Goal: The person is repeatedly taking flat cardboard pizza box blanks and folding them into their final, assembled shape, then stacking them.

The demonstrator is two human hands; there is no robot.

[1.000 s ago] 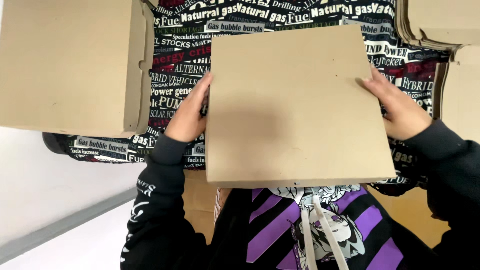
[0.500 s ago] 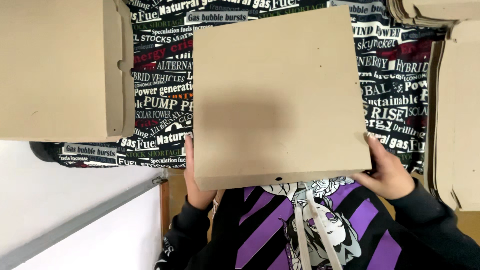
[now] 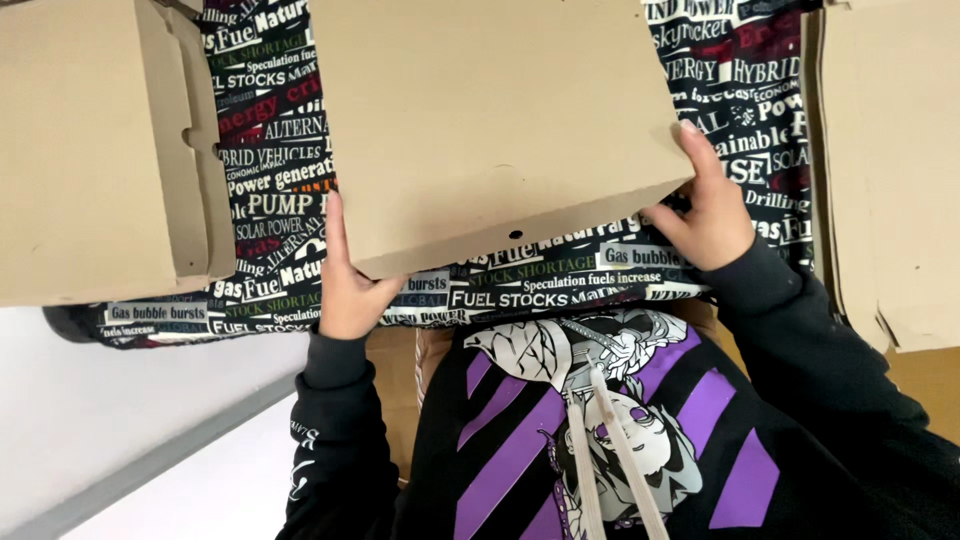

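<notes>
The left hand (image 3: 345, 285) grips the near left corner of a flat brown box (image 3: 490, 120). Its fingers are curled under the box and its thumb lies up along the edge. The right hand (image 3: 710, 210) grips the near right corner the same way, thumb on top and fingers tucked below. Both hands are closed on the box.

The box is held up a little over the worktop (image 3: 730, 90), tilted, with its near edge facing the person. That edge has a small round hole in it. The box looks folded into shape and shut, so the folding seems done. It has not been put down on a pile yet.

The worktop is covered with a dark cloth full of printed words. On the left sits another folded box (image 3: 90, 150), with its side flap showing. On the right lie flat sheets (image 3: 890, 170) of cardboard, which look not yet folded. So it seems more boxes are left to make.
</notes>
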